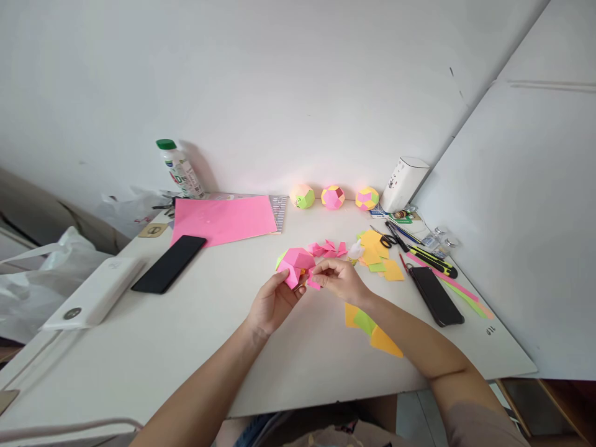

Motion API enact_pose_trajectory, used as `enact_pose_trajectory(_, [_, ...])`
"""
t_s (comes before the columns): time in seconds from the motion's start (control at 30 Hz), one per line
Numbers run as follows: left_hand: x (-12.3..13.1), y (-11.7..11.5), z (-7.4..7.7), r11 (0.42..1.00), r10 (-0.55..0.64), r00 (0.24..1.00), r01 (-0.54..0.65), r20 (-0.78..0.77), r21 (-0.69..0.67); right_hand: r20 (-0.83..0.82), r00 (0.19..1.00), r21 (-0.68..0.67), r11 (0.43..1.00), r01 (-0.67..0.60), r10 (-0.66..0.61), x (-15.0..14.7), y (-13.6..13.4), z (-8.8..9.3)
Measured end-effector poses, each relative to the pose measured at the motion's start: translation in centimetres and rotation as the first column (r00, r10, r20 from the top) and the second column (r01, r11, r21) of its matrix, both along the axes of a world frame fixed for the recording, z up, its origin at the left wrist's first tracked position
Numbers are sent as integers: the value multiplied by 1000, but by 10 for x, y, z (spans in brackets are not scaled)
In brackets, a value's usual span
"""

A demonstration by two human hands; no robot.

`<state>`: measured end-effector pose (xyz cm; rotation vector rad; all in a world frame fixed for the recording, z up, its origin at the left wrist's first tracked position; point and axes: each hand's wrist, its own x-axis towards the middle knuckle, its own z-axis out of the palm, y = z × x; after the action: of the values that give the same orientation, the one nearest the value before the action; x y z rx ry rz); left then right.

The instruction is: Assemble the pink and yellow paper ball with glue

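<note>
A faceted paper ball (297,259), mostly pink with a green edge and some yellow inside, is held above the desk by my left hand (274,301), its thumb on a pink face and its fingers below. My right hand (339,280) is closed on a small pink paper piece (315,281) at the ball's right side. Several folded pink pieces (328,249) lie just behind my right hand. Three finished-looking paper balls stand by the wall: one peach and green (303,196), one pink and yellow (333,197), one yellow and pink (367,198).
Sticky notes (372,248), scissors (387,241), cutters (431,261) and a black case (435,297) lie right. More notes (365,321) lie beneath my right forearm. A pink sheet (223,218), phone (169,264), white device (95,293) and bottle (181,171) are left.
</note>
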<state>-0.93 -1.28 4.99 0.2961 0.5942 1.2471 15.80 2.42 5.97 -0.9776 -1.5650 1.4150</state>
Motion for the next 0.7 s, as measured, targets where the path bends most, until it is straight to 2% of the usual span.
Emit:
enact_pose_trajectory(0.27, [0, 0, -6, 998, -55, 998, 55, -4, 27, -66, 997, -45, 998, 48, -51, -1, -2, 7])
enact_pose_trajectory(0.7, [2, -2, -5, 996, -83, 994, 86, -73, 35, -82, 996, -131, 991, 18, -29, 0, -2, 5])
